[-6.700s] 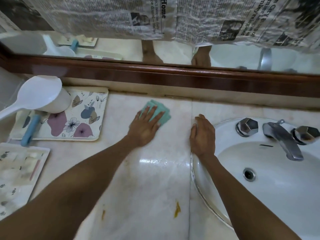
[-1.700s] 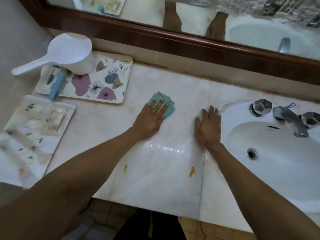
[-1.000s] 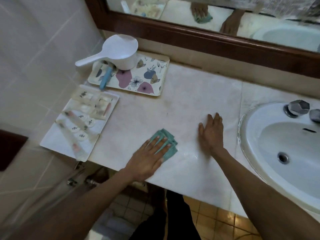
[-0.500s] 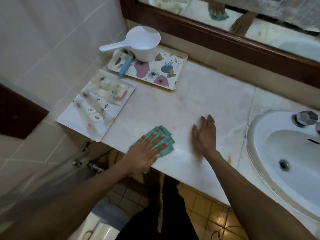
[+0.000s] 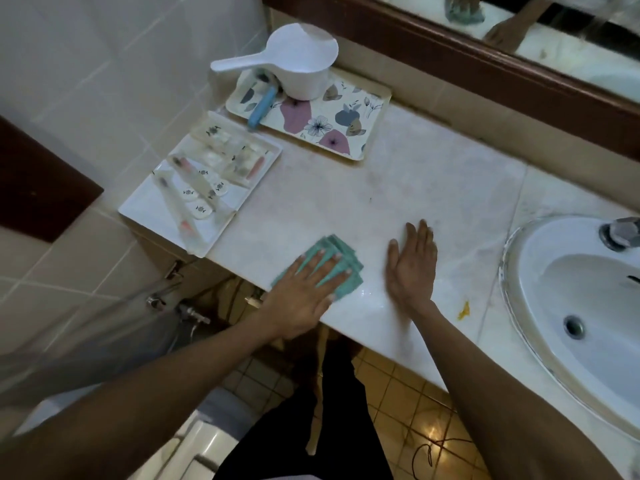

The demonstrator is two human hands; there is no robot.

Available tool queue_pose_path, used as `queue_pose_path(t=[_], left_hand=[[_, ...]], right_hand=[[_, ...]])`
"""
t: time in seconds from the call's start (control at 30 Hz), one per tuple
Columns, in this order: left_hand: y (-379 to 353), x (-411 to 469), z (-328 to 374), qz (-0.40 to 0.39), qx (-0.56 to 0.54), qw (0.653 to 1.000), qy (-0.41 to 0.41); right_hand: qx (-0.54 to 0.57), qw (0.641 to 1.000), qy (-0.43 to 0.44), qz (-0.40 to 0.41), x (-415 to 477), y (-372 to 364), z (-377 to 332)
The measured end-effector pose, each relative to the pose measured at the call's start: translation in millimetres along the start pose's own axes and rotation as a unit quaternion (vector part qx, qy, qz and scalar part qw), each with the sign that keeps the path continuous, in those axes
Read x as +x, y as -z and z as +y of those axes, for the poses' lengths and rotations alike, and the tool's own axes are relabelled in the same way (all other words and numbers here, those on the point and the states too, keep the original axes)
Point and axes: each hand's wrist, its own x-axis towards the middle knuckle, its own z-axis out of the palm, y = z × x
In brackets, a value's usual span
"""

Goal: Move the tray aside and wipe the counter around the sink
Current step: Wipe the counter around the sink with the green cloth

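Pressing green cloth flat — left hand at the counter edge.

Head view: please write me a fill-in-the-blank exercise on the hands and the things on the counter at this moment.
1. The left hand presses a teal ____ on the counter.
2. The right hand lies flat on the counter, holding ____.
3. The white scoop stands on the floral ____.
4. A yellow stain lies between the right hand and the ____.

Missing words: cloth; nothing; tray; sink.
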Motion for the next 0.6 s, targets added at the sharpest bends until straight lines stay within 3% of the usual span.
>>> queue_pose_path(t=[0.07, 0.1, 0.13, 0.2, 0.3, 0.37, 0.43, 0.5, 0.6], left_hand=[[15.3, -16.4, -46.4, -0.037, 0.031, 0.992, -0.115], [21.9, -14.5, -71.9, -0.047, 0.054, 0.989, -0.127], [26.4, -8.6, -93.5, -0.050, 0.065, 0.992, -0.098], [28.8, 8.8, -109.9, -0.019, 0.042, 0.998, 0.039], [13.8, 43.3, -55.2, 0.057, -0.028, 0.961, 0.270], [2.0, 50.8, 2.1, 0.077, -0.037, 0.945, 0.316], [-9.1, 30.0, 40.0, 0.048, -0.030, 0.971, 0.234], [-5.3, -0.5, 37.1, -0.003, -0.010, 0.997, 0.072], [17.1, -7.6, -32.4, -0.091, 0.048, 0.981, -0.167]], right_hand=[[-0.002, 1.000, 0.000, 0.007, -1.2, -1.4, 0.0], [-0.002, 1.000, -0.001, 0.010, -1.2, -2.2, 0.0], [-0.003, 1.000, -0.002, 0.014, -1.3, -2.5, 0.2], [-0.004, 1.000, -0.001, 0.015, -2.4, -3.1, 0.2], [-0.002, 1.000, 0.003, 0.014, -2.1, -1.7, -0.4], [-0.003, 1.000, 0.004, 0.011, -2.0, -0.9, 0.1], [-0.003, 1.000, 0.004, 0.008, -2.7, 0.4, 0.5], [0.003, 1.000, 0.008, 0.008, -2.5, 2.0, 0.4], [0.013, 1.000, 0.014, -0.003, -3.2, 4.2, 2.4]])
